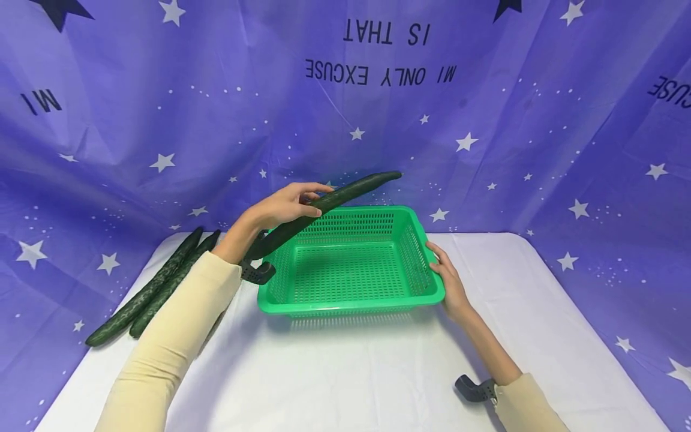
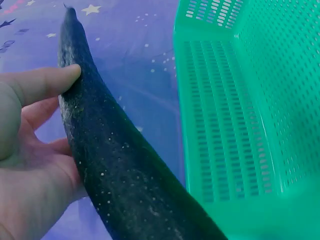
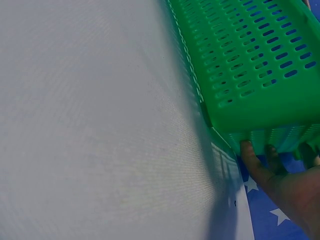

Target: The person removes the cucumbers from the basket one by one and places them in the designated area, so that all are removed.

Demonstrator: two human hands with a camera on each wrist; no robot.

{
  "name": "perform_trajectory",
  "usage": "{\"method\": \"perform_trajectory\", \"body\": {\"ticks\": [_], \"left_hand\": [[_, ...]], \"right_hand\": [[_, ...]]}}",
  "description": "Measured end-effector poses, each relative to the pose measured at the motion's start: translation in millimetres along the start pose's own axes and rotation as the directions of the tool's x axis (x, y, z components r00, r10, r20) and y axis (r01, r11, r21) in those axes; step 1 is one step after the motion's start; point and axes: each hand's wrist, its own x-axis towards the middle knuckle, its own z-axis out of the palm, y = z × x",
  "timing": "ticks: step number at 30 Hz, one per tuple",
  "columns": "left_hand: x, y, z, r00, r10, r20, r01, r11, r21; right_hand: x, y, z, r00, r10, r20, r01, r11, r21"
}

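A long dark green cucumber (image 1: 356,189) slants over the left back corner of a green plastic basket (image 1: 351,308). My left hand (image 1: 281,207) holds it near the middle, between thumb and fingers. In the left wrist view the thumb lies on the bumpy skin of the cucumber (image 2: 115,155), beside the basket (image 2: 220,200). At the basket's right end, my right hand (image 1: 450,285) grips the rim. The right wrist view has the fingers of the right hand (image 3: 285,190) against the slotted end wall of the basket (image 3: 270,107). Nothing lies inside the basket.
Two more cucumbers (image 1: 148,297) lie side by side on the left of the white table (image 1: 345,372); part of another shows beside the left sleeve. A purple star-patterned cloth (image 1: 345,108) hangs behind the table. Dark devices (image 1: 475,389) sit on both wrists.
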Motion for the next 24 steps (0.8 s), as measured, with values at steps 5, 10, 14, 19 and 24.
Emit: {"method": "perform_trajectory", "body": {"ticks": [5, 10, 14, 19, 24], "left_hand": [[-31.9, -11.6, -18.0, 0.995, -0.057, -0.085, 0.058, 0.998, 0.01], [-70.5, -26.0, -39.0, 0.981, -0.118, -0.157, 0.124, 0.992, 0.031], [-103.7, -41.1, -54.6, 0.967, -0.17, -0.19, 0.177, 0.984, 0.02], [-146.1, -67.4, -73.0, 0.942, -0.241, -0.232, 0.251, 0.968, 0.015], [-184.7, -102.8, -89.9, 0.916, -0.293, -0.273, 0.309, 0.951, 0.018]], "right_hand": [[0.4, 1, 1, 1.0, 0.003, 0.003, -0.003, 1.0, 0.009], [0.7, 2, 1, 1.0, 0.007, 0.001, -0.007, 1.0, 0.008], [0.5, 3, 0, 1.0, 0.006, -0.002, -0.006, 1.0, 0.011], [1.3, 3, -1, 1.0, 0.005, 0.004, -0.005, 1.0, 0.008], [2.3, 2, -1, 1.0, 0.009, -0.009, -0.009, 1.0, -0.006]]}}
